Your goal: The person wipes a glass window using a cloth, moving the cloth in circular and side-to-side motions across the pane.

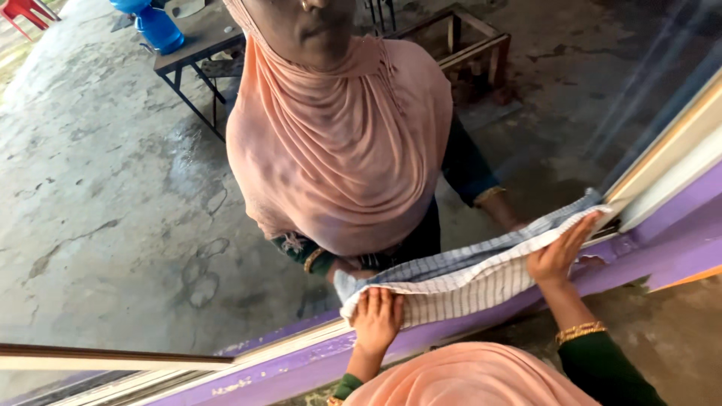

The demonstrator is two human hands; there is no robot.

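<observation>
Checked cloth [459, 282], one piece, lay on the purple window sill [677, 240]; left hand [376, 319] and right hand [560, 252] pressed it, fingers flat, together.

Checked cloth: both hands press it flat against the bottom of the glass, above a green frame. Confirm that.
Wrong on the frame's colour. The head view shows the left hand and right hand pressing the checked cloth against the bottom of the glass, above a purple frame, not a green one.
</observation>
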